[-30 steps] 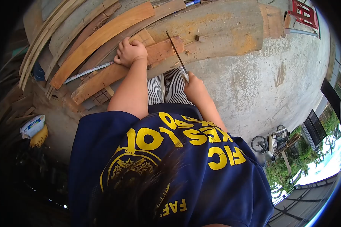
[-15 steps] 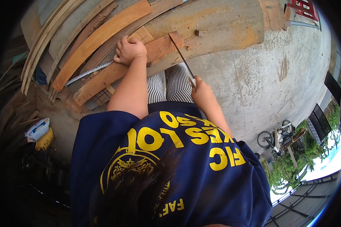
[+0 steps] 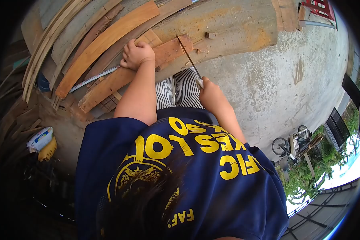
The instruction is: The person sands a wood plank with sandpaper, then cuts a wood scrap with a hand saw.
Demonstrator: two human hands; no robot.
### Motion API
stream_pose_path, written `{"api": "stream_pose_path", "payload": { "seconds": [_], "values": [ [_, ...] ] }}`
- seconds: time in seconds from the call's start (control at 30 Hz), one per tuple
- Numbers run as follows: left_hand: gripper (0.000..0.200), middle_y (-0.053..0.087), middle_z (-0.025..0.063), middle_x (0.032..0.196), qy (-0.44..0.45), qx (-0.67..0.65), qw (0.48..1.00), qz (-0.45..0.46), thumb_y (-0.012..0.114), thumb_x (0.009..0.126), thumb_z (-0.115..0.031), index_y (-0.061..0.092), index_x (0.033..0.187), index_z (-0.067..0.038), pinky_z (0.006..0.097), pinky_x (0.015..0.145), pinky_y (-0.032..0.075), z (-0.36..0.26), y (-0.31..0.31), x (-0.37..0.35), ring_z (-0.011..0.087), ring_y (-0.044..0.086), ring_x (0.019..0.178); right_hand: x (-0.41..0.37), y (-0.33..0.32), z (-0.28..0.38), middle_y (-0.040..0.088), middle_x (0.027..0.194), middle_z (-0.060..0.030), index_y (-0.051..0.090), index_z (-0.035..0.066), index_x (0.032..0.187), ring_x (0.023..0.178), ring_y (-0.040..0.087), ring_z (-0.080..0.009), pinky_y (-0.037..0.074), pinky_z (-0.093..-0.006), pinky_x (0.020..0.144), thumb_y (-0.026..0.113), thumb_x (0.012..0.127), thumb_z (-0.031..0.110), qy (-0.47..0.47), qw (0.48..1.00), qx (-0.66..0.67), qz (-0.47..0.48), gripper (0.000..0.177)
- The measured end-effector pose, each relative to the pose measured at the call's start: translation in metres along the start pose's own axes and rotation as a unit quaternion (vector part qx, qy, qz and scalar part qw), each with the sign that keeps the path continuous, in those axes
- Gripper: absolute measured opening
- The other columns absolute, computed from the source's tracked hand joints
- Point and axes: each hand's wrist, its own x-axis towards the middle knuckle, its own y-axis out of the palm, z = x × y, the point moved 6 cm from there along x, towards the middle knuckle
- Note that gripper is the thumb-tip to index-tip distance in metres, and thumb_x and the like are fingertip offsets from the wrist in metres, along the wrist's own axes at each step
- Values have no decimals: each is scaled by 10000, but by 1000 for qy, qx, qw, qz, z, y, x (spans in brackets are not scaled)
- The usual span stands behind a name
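Observation:
My right hand (image 3: 213, 96) is closed round the pale handle of a handsaw (image 3: 191, 60). The saw's thin dark blade lies across a reddish-brown wooden plank (image 3: 168, 52), near its right end. On the same plank, to the left, my left hand (image 3: 138, 55) presses down with its fingers curled; the fingertips are partly hidden. Beneath the plank is a wide, weathered board (image 3: 232, 30) with yellowish stains. A tape measure (image 3: 94, 79) runs extended along the wood, left of my left hand.
Several long planks (image 3: 108, 46) lie side by side at the upper left. A small wood block (image 3: 211, 35) sits on the wide board. Concrete floor (image 3: 260, 88) spreads to the right, with a motorcycle (image 3: 294, 144) farther off. Sacks (image 3: 42, 140) lie at the left.
My right hand and the saw have shifted slightly up and to the left, pushing the blade further across the plank. The left hand stays in place.

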Motion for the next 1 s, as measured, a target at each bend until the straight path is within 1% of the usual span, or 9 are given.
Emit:
{"api": "stream_pose_path", "payload": {
  "seconds": [0.1,0.2,0.33,0.4,0.5,0.6,0.73,0.8,1.0],
  "values": [
    [256,637,20,1101,2,11,1000,-1,516,774,-271,659,972,-192,424,935,291,0,0,0,199,573,1019,48,2,23,609,943,-315,524,-14,1020,919,593,-465,472,-510,815,440,839,85,-14,1000,-5,-21,223],
    [260,637,23,1099,5,5,1000,-6,517,772,-267,659,974,-187,424,930,294,0,1,-1,200,574,1018,46,-2,24,606,948,-320,526,-21,1016,935,588,-461,466,-508,827,439,837,81,-10,1000,-5,-2,225],
    [266,636,22,1105,3,9,1000,3,516,771,-266,659,981,-185,428,928,295,0,1,-1,200,574,1019,11,-5,-7,602,958,-324,532,-22,1015,951,585,-458,466,-499,832,442,828,71,2,1000,-6,24,227],
    [272,634,23,1115,2,9,1000,-1,514,773,-267,659,989,-187,430,933,289,1,3,0,198,572,1027,10,-5,-8,606,936,-325,533,-27,1006,932,589,-463,469,-503,823,444,828,72,-8,1000,7,11,223],
    [276,633,23,1122,-2,12,1000,13,513,776,-267,658,996,-188,431,936,284,-1,0,0,196,570,1033,56,4,16,606,915,-326,535,-17,1001,913,594,-462,470,-511,807,446,828,74,-27,999,11,-24,214],
    [277,632,23,1125,0,8,1000,1,511,774,-263,661,993,-187,432,936,283,-1,0,0,196,570,1031,61,10,22,610,904,-321,531,-13,1002,894,597,-464,474,-515,791,445,828,69,-43,998,20,-43,211],
    [279,631,24,1129,4,8,1000,2,507,773,-261,662,993,-187,433,936,283,1,3,0,195,570,1031,13,7,-9,611,889,-322,524,-23,1001,884,599,-462,478,-515,781,442,827,59,-18,1000,23,-11,209],
    [280,630,26,1130,0,12,1000,5,500,773,-260,662,990,-186,433,936,283,0,2,0,198,569,1035,4,6,-15,587,864,-350,520,-42,1009,886,568,-487,464,-527,785,435,848,82,-9,999,39,-16,221],
    [285,629,32,1132,4,4,1000,-1,494,769,-256,665,985,-184,429,938,284,0,1,0,208,571,1030,75,19,25,608,860,-331,519,-45,1016,852,611,-460,483,-516,776,442,820,51,-67,994,48,-73,231]
  ]
}}
